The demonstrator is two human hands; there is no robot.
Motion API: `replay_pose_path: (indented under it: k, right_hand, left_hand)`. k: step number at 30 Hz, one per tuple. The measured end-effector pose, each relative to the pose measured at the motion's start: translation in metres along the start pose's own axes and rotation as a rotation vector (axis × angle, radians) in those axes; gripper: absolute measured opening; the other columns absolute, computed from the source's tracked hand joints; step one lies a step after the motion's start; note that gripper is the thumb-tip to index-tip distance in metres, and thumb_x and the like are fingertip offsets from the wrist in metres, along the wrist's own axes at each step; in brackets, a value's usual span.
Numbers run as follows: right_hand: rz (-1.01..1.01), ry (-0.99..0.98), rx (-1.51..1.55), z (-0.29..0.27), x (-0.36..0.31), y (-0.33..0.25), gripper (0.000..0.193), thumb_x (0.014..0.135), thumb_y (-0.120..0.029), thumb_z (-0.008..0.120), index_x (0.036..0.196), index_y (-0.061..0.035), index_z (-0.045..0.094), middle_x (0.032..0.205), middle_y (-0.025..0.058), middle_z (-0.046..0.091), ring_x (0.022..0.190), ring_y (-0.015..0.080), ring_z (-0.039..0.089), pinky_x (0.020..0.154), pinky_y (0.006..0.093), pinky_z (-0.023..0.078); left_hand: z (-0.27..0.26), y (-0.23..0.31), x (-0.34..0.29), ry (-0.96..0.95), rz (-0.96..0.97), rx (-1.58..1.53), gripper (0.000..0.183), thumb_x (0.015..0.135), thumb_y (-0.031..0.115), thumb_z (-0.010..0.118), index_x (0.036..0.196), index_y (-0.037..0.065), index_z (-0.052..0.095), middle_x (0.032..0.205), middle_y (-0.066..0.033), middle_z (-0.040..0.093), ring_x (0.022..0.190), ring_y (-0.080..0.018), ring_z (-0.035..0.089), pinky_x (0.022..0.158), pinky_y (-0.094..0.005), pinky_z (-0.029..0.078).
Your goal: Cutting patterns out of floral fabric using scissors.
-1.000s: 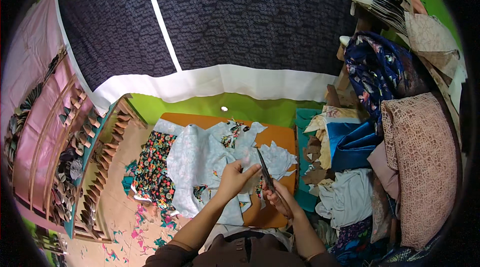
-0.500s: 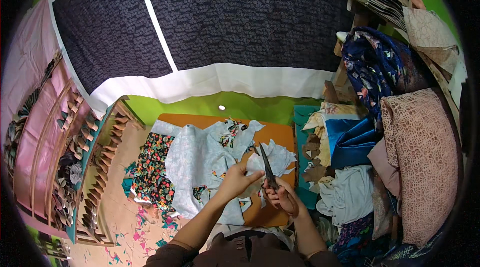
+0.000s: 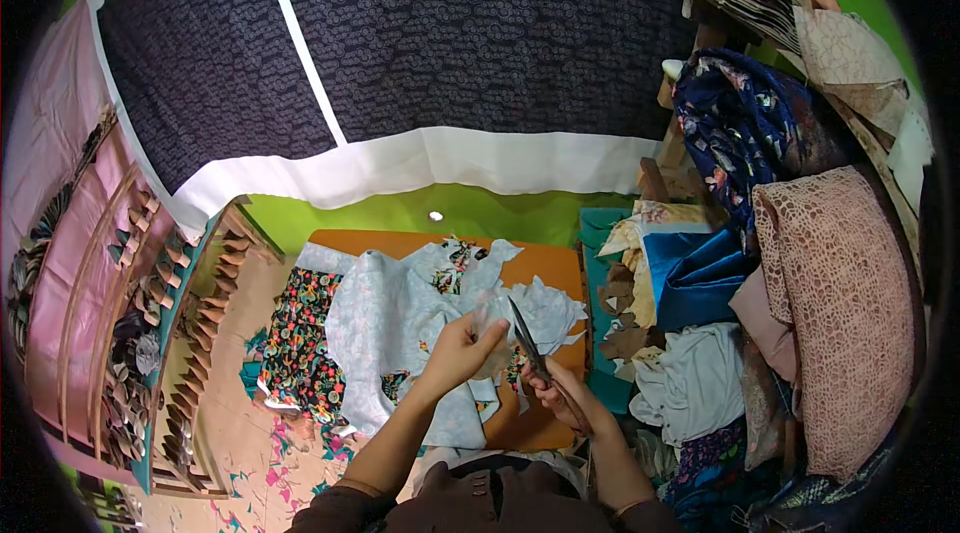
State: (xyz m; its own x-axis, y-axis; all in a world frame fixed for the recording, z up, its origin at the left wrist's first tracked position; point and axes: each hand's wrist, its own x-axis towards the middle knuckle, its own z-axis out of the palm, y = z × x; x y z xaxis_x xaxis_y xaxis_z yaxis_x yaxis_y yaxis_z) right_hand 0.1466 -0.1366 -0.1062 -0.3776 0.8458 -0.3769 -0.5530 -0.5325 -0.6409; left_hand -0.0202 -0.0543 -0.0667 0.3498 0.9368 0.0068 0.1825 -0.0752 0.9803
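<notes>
dark brown all the way across this top (image 3: 430, 508), folk, plain-looking cloth, with small rounded button-like shapes (image 3: 481, 482) running down the front, too small to make out! a matching left sleeve (image 3: 338, 511), a matching right sleeve (image 3: 648, 518), both short of the wrist, and a thin lighter line by the right one's edge! left hand (image 3: 460, 349), right hand (image 3: 562, 397): both bare!

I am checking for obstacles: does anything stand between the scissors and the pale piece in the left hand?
Only the left hand partly: its thumb points toward the scissors, across the pale piece. Nothing else visible stands between them.
</notes>
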Motion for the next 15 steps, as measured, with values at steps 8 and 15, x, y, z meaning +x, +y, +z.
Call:
replay_pose_path:
  k: [8,15]
  right_hand:
    - [-0.005,0.063,0.126,0.006,0.004,-0.001,0.032,0.091,-0.029,0.032,0.091,-0.0022,0.048,0.065,-0.0025,0.042,0.048,0.0019,0.043,0.047,0.0130,0.042]
    - [-0.090,0.046,-0.075,0.004,0.006,0.004,0.026,0.090,-0.025,0.035,0.088,-0.0028,0.048,0.063,-0.0028,0.042,0.048,0.0028,0.044,0.046,0.0132,0.040]
  left_hand:
    - [-0.004,0.006,-0.002,-0.052,-0.018,0.179,0.035,0.079,0.032,0.057,0.072,-0.002,0.056,0.054,-0.0078,0.054,0.050,-0.0098,0.050,0.046,-0.0257,0.040]
    - [-0.005,0.014,-0.002,-0.001,-0.054,0.179,0.033,0.075,0.029,0.062,0.068,-0.003,0.056,0.054,-0.0054,0.054,0.051,-0.0078,0.049,0.045,-0.0255,0.039]
